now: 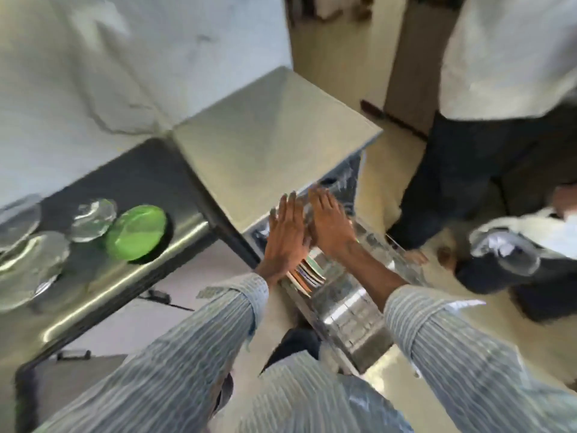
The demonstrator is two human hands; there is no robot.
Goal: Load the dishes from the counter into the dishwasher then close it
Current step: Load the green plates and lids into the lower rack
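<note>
hands, left and right, flat and ungripping above dishwasher rack; next, fetch green plate gently.

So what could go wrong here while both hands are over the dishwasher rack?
The left hand and right hand reach flat over the plates in the rack; a hard push might rattle them. The green plate and glass dishes remain on the counter, so closing now may leave them unloaded.
</note>
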